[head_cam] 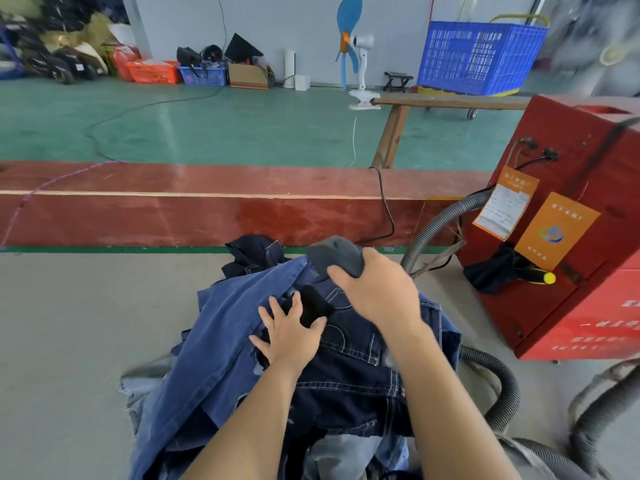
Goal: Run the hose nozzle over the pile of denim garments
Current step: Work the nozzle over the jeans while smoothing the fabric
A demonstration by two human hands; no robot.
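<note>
While the right hand point(377, 292) is curling its fingers round the grey hose nozzle point(337, 255), it is holding that nozzle down at the far end of the pile of denim garments point(249, 358), which is lying on the pale counter point(69, 341) near the person. The left hand point(289, 336) is lying with fingers spread flat on the mid-blue cloth, pressing it and gripping nothing, just beside a dark black patch point(313, 306) that I cannot identify. A ribbed grey hose point(433, 230) is curving from the right of the pile up toward the red machine point(571, 220) at the right.

To do this pass well, the nozzle mouth is probably best kept touching the fabric and drawn slowly, in overlapping lines, from far to near. The flat hand should be keeping the top layer taut so that loose cloth is not getting pulled up into the mouth, and should be shifting aside ahead of the nozzle. Slack in the hose needs watching, lest it drag garments off the pile.
</note>
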